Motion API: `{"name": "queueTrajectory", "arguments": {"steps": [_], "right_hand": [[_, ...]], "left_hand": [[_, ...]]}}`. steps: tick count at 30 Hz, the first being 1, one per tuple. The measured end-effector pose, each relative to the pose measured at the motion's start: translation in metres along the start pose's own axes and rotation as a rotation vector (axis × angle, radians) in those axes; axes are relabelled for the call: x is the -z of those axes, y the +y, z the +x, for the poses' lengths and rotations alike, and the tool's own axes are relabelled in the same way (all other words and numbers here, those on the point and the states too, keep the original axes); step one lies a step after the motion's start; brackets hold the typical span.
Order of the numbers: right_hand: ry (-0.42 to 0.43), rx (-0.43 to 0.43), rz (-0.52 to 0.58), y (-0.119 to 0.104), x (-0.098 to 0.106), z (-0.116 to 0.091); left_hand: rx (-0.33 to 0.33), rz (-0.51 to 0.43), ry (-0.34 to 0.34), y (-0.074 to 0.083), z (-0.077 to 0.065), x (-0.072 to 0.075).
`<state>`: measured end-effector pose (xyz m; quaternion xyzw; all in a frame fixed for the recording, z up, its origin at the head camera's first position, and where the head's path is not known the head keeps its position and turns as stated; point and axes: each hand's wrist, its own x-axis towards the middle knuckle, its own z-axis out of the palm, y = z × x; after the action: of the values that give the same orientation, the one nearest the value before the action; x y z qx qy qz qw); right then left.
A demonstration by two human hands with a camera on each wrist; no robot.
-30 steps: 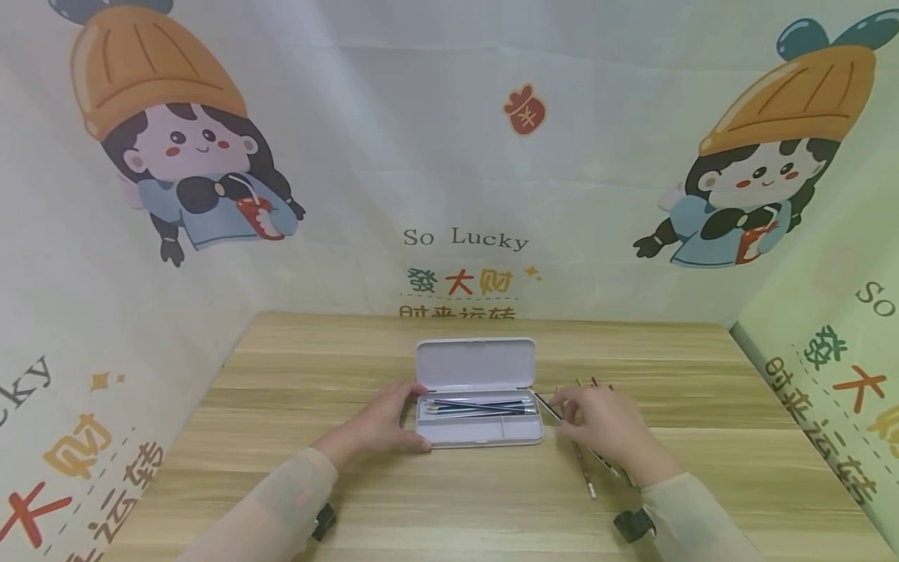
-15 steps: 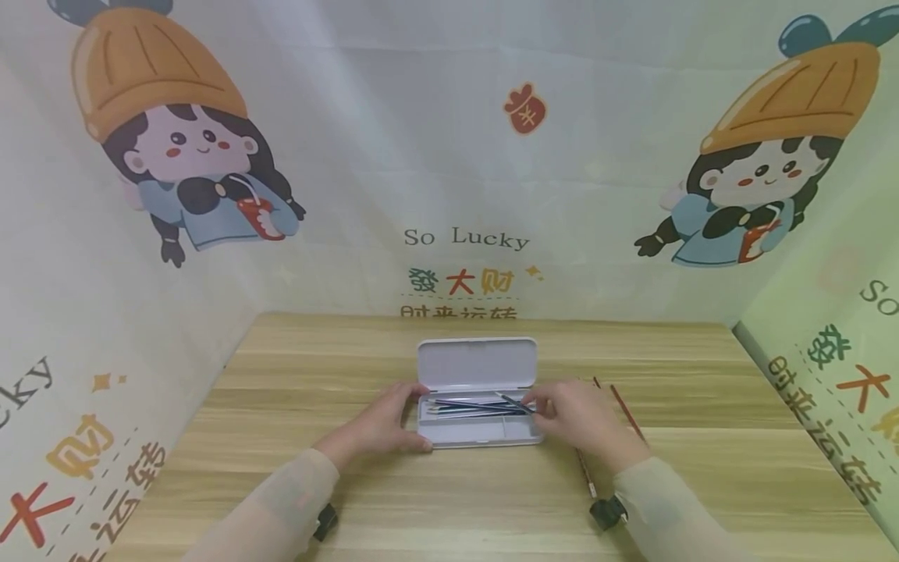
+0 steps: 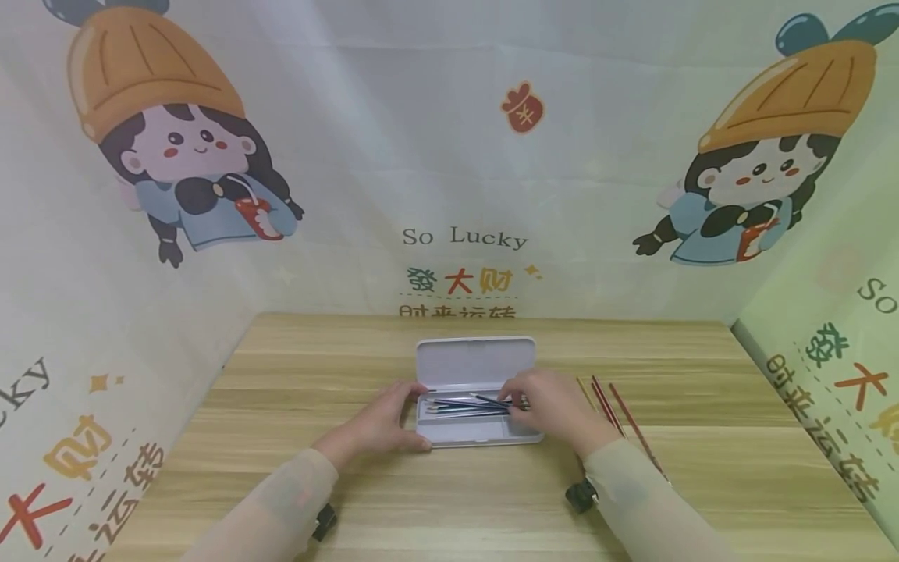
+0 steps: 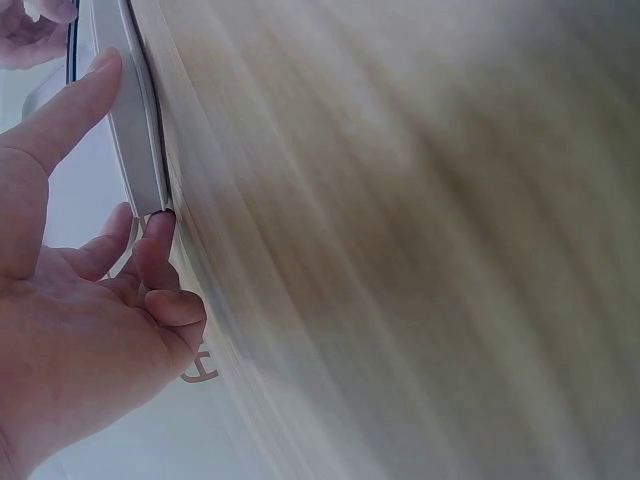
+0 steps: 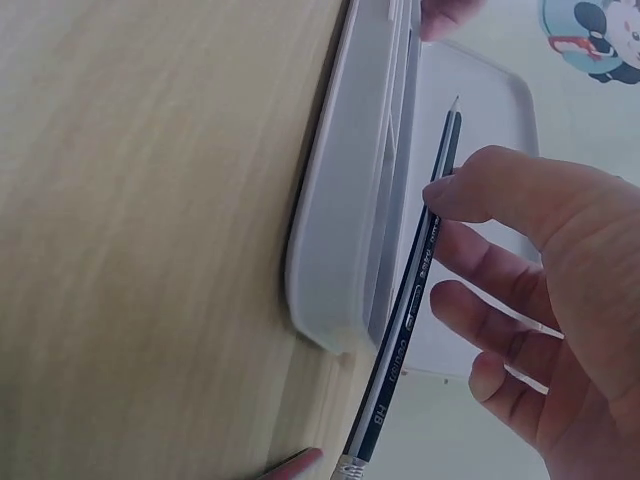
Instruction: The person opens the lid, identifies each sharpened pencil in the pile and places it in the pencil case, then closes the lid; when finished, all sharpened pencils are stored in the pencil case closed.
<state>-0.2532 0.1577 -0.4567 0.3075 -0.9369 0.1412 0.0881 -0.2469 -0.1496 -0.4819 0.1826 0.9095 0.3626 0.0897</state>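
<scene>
A white pencil case lies on the table with its lid raised at the back. Several dark pencils rest in its long rear compartment. My left hand holds the case by its left end, thumb at the front corner and fingers at the back corner. Between thumb and forefinger, my right hand pinches a dark HB pencil with silvery stripes over the right part of the case. Its sharpened tip points left and its ferrule end lies toward the right, as the right wrist view shows.
To the right of the case, several red and yellowish pencils lie on the wooden table, partly hidden by the right forearm. A printed cloth hangs behind the table and along both sides.
My right hand has carried the dark pencil left from beside the case to over its rear compartment. More of the red pencils now shows. The left hand keeps its place on the case.
</scene>
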Motion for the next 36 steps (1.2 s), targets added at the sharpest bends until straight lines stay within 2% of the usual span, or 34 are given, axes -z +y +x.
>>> {"name": "queueTrajectory", "arguments": {"steps": [4, 17, 24, 36], "right_hand": [[-0.020, 0.022, -0.016, -0.002, -0.001, 0.008], [-0.112, 0.167, 0.004, -0.020, -0.008, 0.041], [-0.125, 0.179, 0.009, -0.029, -0.017, 0.049], [-0.133, 0.155, 0.037, -0.035, -0.023, 0.052]], "left_hand": [[-0.001, -0.001, 0.001, 0.001, 0.000, 0.001], [0.001, 0.012, -0.003, 0.001, 0.000, 0.001], [-0.013, 0.013, -0.010, 0.001, -0.001, 0.002], [0.007, -0.004, -0.008, -0.001, 0.001, 0.000]]}}
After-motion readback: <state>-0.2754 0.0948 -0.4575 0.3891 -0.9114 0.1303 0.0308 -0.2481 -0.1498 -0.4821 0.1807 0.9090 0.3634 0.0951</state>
